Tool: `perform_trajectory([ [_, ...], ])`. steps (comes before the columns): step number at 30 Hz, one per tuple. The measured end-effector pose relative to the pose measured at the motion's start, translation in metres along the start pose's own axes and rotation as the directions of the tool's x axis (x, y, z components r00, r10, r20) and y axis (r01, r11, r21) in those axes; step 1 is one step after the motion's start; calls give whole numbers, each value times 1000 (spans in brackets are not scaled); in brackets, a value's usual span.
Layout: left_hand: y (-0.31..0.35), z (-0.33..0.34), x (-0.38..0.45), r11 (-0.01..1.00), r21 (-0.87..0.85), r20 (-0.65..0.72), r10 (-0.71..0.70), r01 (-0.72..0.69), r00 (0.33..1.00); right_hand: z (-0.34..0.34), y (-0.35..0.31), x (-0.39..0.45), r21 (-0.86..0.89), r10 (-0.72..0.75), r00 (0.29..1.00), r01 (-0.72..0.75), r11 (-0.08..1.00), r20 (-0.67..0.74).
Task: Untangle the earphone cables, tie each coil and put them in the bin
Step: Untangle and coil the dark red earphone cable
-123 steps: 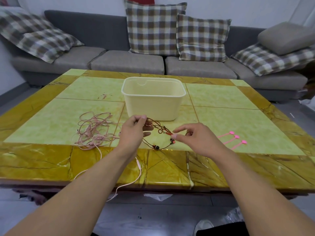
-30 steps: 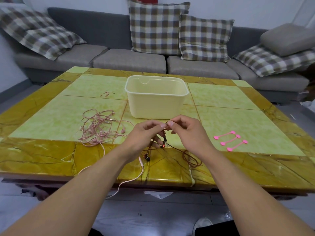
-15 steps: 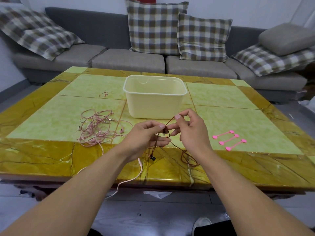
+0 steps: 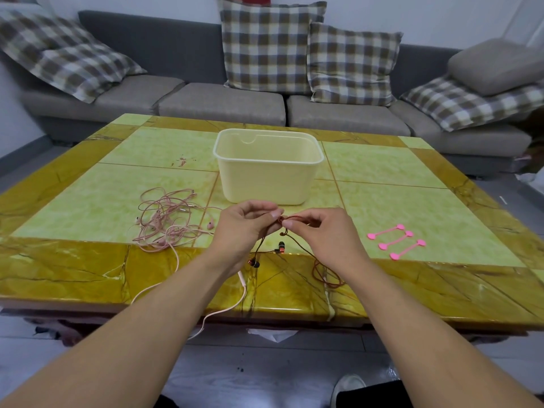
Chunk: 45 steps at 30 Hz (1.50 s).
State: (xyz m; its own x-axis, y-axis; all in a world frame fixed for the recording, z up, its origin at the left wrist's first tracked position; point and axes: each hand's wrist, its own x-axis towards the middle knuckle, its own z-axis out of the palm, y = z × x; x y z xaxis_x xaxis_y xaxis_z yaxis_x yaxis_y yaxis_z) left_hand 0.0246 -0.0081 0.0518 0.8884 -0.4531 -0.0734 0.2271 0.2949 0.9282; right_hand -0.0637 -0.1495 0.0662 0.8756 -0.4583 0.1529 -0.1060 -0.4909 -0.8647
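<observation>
Just in front of the cream bin (image 4: 266, 172), the left hand (image 4: 245, 228) and the right hand (image 4: 322, 231) meet fingertip to fingertip, both pinching the dark red earphone cable (image 4: 322, 272), whose earbuds hang down. Left of the bin lies the pink cable tangle (image 4: 167, 222); to its right, three pink ties (image 4: 396, 241).

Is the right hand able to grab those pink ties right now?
Probably not yet. The right hand is pinching the dark red earphone cable, so it is busy. Nothing lies between it and the pink ties, so once it lets go, the way looks free.
</observation>
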Motion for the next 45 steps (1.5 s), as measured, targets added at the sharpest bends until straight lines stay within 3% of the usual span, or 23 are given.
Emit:
perform_trajectory([
  [8,1,6,-4,997,-62,18,-52,53,999,1,1,1,-86,-65,995,58,995,-74],
  [16,0,4,-7,996,79,44,-46,43,998,2,1,0,-124,-150,982,135,983,-119],
  [31,-1,8,-9,996,70,28,-53,50,998,3,0,-1,-67,-76,994,70,995,-83],
  [39,-2,5,-7,980,187,-60,74,-61,995,1,-5,-4,-52,-72,993,67,996,-91],
  [45,-2,7,-6,983,141,-74,133,-121,988,1,-7,-4,-20,-42,987,39,999,-157],
])
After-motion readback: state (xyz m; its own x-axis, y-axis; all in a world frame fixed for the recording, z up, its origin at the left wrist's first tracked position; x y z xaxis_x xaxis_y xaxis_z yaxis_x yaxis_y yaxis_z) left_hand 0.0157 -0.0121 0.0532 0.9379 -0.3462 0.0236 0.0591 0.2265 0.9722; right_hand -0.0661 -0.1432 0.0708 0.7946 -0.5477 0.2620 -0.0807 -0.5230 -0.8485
